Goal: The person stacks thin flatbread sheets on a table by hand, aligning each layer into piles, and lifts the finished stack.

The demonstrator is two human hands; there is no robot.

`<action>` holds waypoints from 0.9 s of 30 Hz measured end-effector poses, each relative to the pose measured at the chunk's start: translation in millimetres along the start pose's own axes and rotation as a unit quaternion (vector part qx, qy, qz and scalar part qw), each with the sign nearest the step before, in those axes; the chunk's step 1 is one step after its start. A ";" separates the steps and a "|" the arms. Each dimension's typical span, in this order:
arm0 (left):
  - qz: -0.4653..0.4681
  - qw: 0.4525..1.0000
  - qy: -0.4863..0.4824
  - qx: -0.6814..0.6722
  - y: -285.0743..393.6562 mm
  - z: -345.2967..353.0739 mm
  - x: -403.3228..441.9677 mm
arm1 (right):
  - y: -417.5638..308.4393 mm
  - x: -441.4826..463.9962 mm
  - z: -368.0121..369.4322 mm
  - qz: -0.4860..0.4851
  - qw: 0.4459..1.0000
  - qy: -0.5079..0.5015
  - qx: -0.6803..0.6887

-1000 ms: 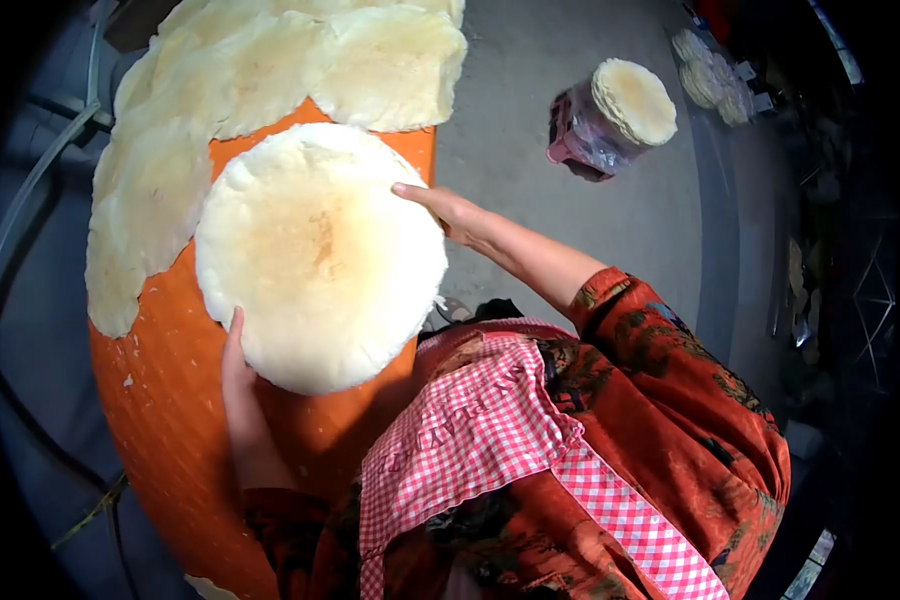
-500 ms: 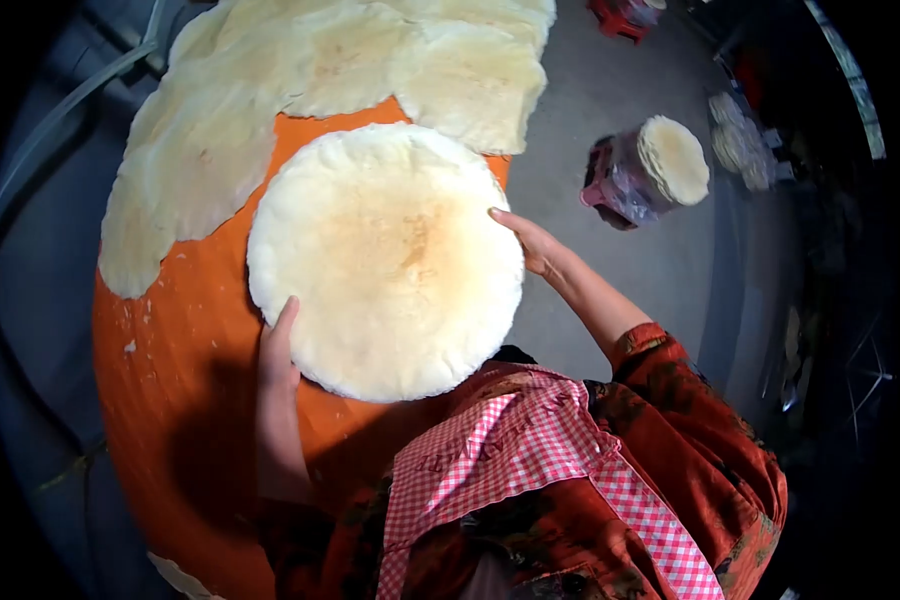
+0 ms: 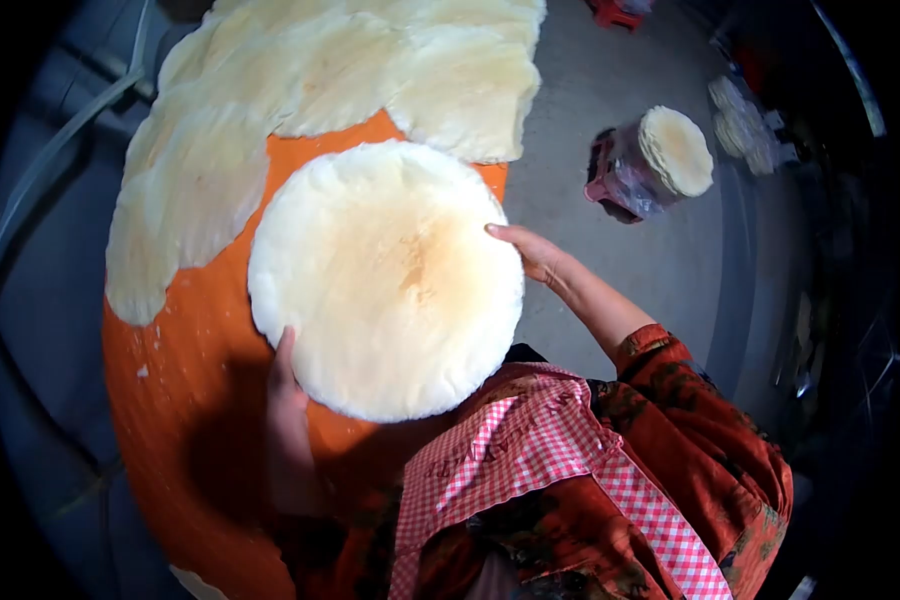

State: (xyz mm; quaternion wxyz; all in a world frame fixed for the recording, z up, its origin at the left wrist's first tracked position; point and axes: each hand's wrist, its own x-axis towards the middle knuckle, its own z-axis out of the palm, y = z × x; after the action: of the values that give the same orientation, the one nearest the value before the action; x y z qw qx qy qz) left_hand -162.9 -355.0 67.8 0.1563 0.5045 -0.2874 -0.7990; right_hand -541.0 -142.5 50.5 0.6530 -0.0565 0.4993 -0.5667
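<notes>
A large round flatbread (image 3: 385,290), pale at the rim and lightly browned in the middle, is held up in both hands above an orange-covered table (image 3: 200,350). My left hand (image 3: 287,375) grips its lower left edge, thumb on top and fingers hidden underneath. On the right edge my right hand (image 3: 525,250) has the same hold, its thumb lying over the rim. More flatbreads (image 3: 320,75) lie flat and overlapping along the far and left parts of the table.
On the floor to the right, a stack of flatbreads (image 3: 676,150) in clear plastic rests on a pink stool (image 3: 602,180). Beyond it is another plastic-wrapped stack (image 3: 743,125). A red stool (image 3: 615,14) stands at the top. A metal bar (image 3: 70,125) runs along the left.
The flatbread and both hands sit slightly lower in view. The view itself has shifted a little. Both hands keep their hold.
</notes>
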 end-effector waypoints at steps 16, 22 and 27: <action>0.098 0.987 -0.022 0.126 -60.7 232.0 26.4 | 4.3 -14.4 -80.5 -0.116 0.982 -0.079 0.127; 0.157 0.971 -0.007 0.181 -86.6 371.1 21.5 | -63.3 -74.0 -179.8 -0.222 0.949 -0.131 0.183; 0.275 0.902 -0.042 0.330 -119.9 507.5 5.2 | -137.1 -100.0 -349.5 -0.284 0.940 -0.092 0.163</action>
State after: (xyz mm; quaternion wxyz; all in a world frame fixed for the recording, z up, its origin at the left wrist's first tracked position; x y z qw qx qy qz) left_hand -615.1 -110.5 155.5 0.1820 0.3937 -0.6682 -0.6045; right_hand -870.9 61.0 24.0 0.5084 -0.1412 0.3012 -0.7943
